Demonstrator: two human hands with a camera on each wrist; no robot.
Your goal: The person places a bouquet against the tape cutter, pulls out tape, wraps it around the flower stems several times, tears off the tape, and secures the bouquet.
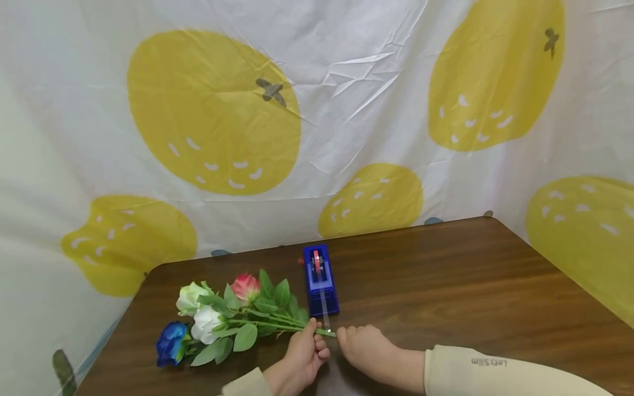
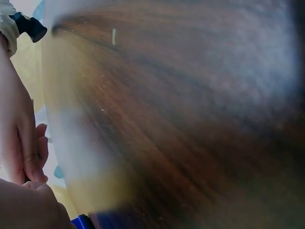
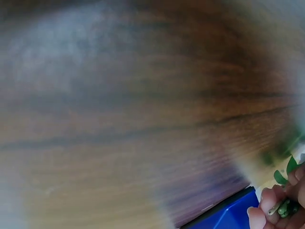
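My left hand (image 1: pixel 307 355) grips the green stems (image 1: pixel 282 324) of a bunch of artificial roses just short of their cut ends. The bunch points left, with a blue rose (image 1: pixel 171 344), white roses (image 1: pixel 207 323) and a pink rose (image 1: pixel 245 287) among leaves. My right hand (image 1: pixel 369 352) has curled fingers and pinches the stem tips; its thumb is hidden in the head view. A strip of clear tape (image 1: pixel 324 308) runs from the blue tape dispenser (image 1: pixel 322 280) down to the stems between both hands. The right wrist view shows the bundled stem ends (image 3: pixel 284 208) among fingers.
The dispenser stands lengthwise behind the hands on a brown wood-grain table (image 1: pixel 446 286). A white cloth with yellow fruit prints (image 1: pixel 213 110) hangs around the table's back and sides. Close to the table's left side lie the blooms.
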